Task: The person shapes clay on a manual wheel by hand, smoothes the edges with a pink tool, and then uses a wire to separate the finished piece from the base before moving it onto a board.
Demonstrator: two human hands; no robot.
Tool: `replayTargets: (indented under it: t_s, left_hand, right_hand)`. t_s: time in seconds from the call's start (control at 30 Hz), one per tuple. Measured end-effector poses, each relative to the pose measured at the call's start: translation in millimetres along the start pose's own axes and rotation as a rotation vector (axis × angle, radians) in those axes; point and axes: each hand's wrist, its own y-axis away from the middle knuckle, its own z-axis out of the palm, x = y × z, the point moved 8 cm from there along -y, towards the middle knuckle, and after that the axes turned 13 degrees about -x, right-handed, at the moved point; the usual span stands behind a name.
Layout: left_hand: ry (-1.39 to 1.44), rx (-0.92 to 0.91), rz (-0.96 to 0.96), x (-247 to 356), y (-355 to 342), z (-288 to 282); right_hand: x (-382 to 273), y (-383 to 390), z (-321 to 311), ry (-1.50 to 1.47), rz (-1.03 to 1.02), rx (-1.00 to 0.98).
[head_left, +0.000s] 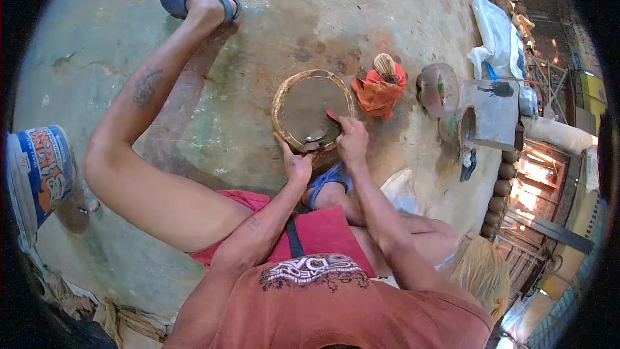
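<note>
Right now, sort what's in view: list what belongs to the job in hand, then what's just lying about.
Apparently in use:
round tan-rimmed pan, left hand at its rim
red-ended tool, in the right hand

Apparently just lying about:
orange cloth, near the pan but untouched, so possibly related
blue-and-white bucket
plastic sheet
grey board

That round, shallow dish point(311, 105) lies flat and face up, its tan rim point(279, 105) mottled and worn, its inside a smooth, damp-looking grey-brown with a shiny patch near the close edge. A little red tool point(332, 116) slants over its right half, mostly hidden from me.
</note>
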Motion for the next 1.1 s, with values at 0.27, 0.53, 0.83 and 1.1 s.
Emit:
replayTargets:
  t_s: [0.27, 0.53, 0.83, 1.1]
  left_hand:
    - [-0.080, 0.007, 0.077, -26, -26, -9]
    - [-0.433, 0.061, -0.039, 9, -19, -32]
    - [-0.721, 0.000, 0.187, 68, 3, -22]
    - [-0.602, -0.072, 0.169, 48, -26, -49]
  right_hand:
    - [-55, 26, 1, -0.178, 0.156, 0.083]
    - [-22, 22, 0, -0.263, 0.232, 0.059]
    - [-62, 32, 21, -0.237, 0.281, 0.074]
    - [-107, 14, 21, -0.387, 0.267, 0.017]
